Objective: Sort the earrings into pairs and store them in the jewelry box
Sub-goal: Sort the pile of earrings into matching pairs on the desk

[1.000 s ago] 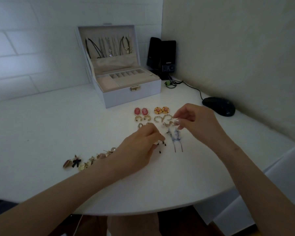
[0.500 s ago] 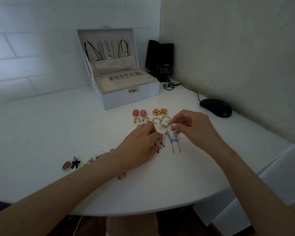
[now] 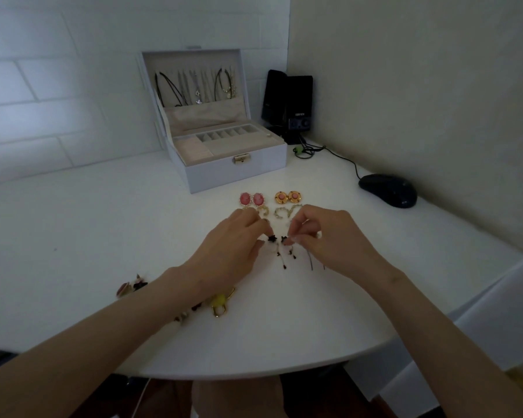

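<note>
The white jewelry box stands open at the back of the white table, necklaces hanging in its lid. In front of it lie paired earrings: two pink ovals, two gold rounds and gold curved ones. My left hand and my right hand meet over two black dangling earrings. Each hand pinches one at its top. A thin blue earring lies partly under my right hand. Unsorted earrings and a yellow one lie beside my left forearm.
Black speakers stand in the back corner with a cable running to a black mouse by the right wall. The table's curved front edge is close to me. A white surface lies lower right.
My right hand left the blue earring and moved left to the black dangling pair. My left hand stays at the black earrings. The view shifted down, revealing the yellow earring.
</note>
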The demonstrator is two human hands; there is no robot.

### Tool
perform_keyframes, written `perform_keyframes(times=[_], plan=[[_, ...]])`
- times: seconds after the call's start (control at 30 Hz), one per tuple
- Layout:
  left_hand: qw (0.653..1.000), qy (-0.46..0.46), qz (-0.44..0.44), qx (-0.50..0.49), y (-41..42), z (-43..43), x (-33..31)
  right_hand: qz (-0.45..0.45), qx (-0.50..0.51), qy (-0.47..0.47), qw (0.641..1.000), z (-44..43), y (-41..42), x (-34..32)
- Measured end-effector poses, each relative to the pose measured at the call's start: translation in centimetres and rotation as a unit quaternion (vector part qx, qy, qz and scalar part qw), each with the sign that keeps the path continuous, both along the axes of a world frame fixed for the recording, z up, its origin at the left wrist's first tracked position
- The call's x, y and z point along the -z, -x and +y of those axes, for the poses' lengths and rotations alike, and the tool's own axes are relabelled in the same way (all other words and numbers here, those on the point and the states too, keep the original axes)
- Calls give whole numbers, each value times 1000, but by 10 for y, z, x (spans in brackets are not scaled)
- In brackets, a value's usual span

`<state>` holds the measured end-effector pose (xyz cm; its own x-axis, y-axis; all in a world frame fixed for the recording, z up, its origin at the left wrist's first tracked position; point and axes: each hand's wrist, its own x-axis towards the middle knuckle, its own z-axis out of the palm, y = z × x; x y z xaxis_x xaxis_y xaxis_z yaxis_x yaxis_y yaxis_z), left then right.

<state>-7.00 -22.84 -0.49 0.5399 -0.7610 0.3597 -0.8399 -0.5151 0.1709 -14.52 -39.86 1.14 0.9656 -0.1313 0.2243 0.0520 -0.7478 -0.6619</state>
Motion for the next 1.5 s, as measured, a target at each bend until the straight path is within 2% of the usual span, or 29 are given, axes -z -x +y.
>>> perform_keyframes(times=[0.37,0.83,1.03,1.23,1.5], plan=[[1000,-9,15,24,0,-2,0,-6,49,-23,998,-5,-2,0],[999,-2,-1,33,5,4,-4,9,48,-10,999,-3,0,-3],[997,-26,-7,73,9,9,-2,38,36,31,998,2,1,-2],[996,-29,1,89,10,17,-3,22,44,-15,999,1,5,-7],[999,16,41,23,5,47,-21,12,-19,-48,999,22,5,-11]])
